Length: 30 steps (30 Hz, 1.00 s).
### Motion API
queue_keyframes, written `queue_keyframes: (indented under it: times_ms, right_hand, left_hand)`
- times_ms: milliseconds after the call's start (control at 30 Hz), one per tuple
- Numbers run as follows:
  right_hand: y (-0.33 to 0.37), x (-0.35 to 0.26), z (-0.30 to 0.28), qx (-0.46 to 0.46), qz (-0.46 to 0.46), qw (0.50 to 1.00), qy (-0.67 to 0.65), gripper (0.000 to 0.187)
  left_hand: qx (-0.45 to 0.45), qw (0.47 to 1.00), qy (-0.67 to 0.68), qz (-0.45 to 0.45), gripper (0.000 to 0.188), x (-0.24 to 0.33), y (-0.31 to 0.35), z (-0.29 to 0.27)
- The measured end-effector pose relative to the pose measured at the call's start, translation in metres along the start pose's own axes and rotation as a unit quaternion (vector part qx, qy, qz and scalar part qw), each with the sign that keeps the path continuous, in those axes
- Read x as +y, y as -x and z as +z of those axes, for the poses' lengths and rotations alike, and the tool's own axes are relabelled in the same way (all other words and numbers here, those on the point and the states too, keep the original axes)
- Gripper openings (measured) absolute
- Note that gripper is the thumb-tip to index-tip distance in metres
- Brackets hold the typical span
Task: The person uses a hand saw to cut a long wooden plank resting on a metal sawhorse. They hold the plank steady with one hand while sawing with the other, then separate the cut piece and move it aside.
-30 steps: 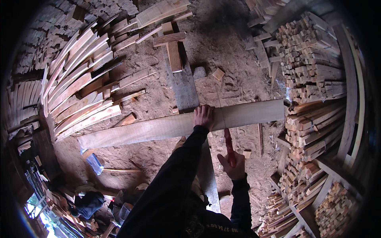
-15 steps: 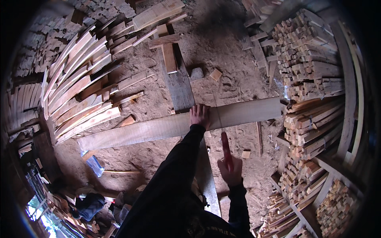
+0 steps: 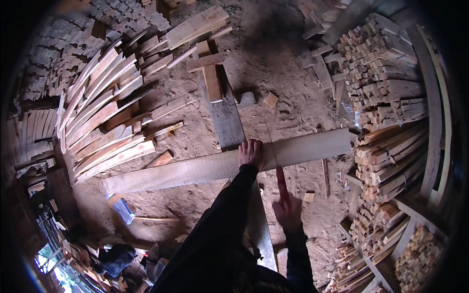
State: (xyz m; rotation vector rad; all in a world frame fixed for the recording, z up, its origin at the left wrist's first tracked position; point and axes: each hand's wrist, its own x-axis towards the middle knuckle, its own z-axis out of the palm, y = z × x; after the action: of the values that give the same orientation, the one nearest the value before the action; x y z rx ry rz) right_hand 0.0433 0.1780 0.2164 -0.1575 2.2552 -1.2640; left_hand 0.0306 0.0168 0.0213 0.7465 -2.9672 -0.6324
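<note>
A long pale plank [image 3: 195, 169] lies crosswise over a dark grey board [image 3: 228, 132] that runs away from me. My left hand [image 3: 250, 153] presses on the plank's middle, its fingers bent over the far edge. Just right of it, my right hand [image 3: 288, 213] is closed round the red handle of a handsaw [image 3: 282, 185]. The thin blade, seen nearly edge-on, crosses the plank and points away from me. How deep the blade sits in the wood, I cannot tell.
Stacked sticks [image 3: 383, 80] line the right side. Loose slats [image 3: 105, 117] fan out at the left. Beyond my left hand, a wood block [image 3: 212, 84] lies on the grey board. A grey stone [image 3: 247, 99] and small offcuts [image 3: 309, 196] dot the dirt floor.
The handsaw has slid slightly forward, bringing its red handle closer to the plank's near edge. My left hand keeps its place on the plank. The whole view has shifted a little.
</note>
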Motion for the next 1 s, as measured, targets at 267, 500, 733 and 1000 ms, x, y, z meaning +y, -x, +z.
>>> queue_keyframes:
  times_ms: [267,500,733,1000]
  right_hand:
    - [-0.023,0.020,0.010,-0.003,-0.035,0.999,0.006,0.017]
    - [-0.024,0.020,0.015,0.012,0.006,1.000,-0.024,0.019]
    - [-0.022,0.014,0.014,-0.030,0.000,0.999,-0.029,0.016]
    - [-0.023,0.018,0.013,0.020,-0.017,1.000,-0.017,0.020]
  left_hand:
    - [0.038,0.999,-0.002,0.018,0.025,-0.012,-0.002,0.009]
    - [0.041,0.999,0.012,0.030,0.030,-0.002,-0.005,0.002]
    - [0.066,0.997,0.016,0.021,0.025,-0.010,0.001,0.006]
    - [0.063,0.997,-0.010,0.031,0.022,0.000,-0.004,0.008]
